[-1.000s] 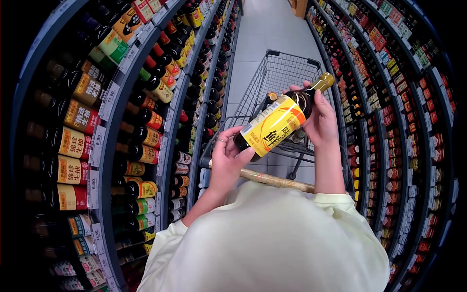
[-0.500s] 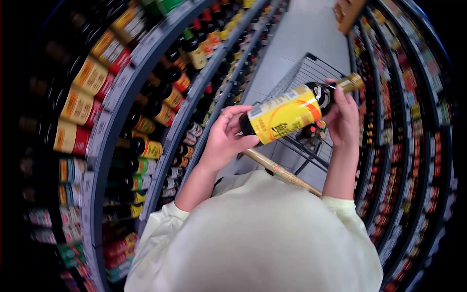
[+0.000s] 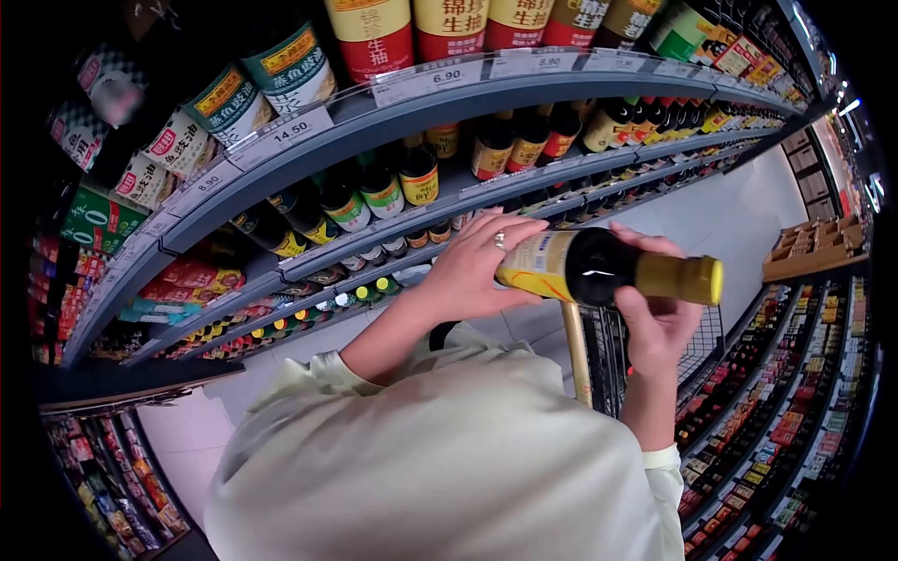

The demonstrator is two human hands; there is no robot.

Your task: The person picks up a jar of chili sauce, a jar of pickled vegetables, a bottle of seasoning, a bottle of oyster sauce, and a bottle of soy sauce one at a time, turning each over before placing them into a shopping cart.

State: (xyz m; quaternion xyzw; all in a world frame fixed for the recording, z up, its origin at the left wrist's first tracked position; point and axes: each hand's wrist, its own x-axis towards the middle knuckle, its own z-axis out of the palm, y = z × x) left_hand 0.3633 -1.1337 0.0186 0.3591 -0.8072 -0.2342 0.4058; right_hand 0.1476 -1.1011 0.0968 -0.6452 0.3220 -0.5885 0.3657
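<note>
A dark glass sauce bottle (image 3: 599, 266) with a yellow label and a gold-wrapped neck lies almost level across both hands, its cap pointing right. My left hand (image 3: 482, 266), with a ring on one finger, is closed around the label end near the base. Around the shoulder and neck, the fingers and thumb of my right hand (image 3: 659, 323) are closed. Part of the label is covered by the left fingers. Behind the hands stands the shelf (image 3: 374, 117) of sauce bottles.
Below the right hand is a wire shopping cart (image 3: 706, 341) with a pale handle (image 3: 576, 351). Price tags (image 3: 444, 82) line the shelf edge. Another stocked shelf (image 3: 776, 411) curves along the right, and a wooden crate display (image 3: 814, 248) stands at the aisle's far end.
My view has swung left toward the shelf, which now fills the upper part. The bottle has turned so its neck points more toward me and its label faces away. Both hands still hold it.
</note>
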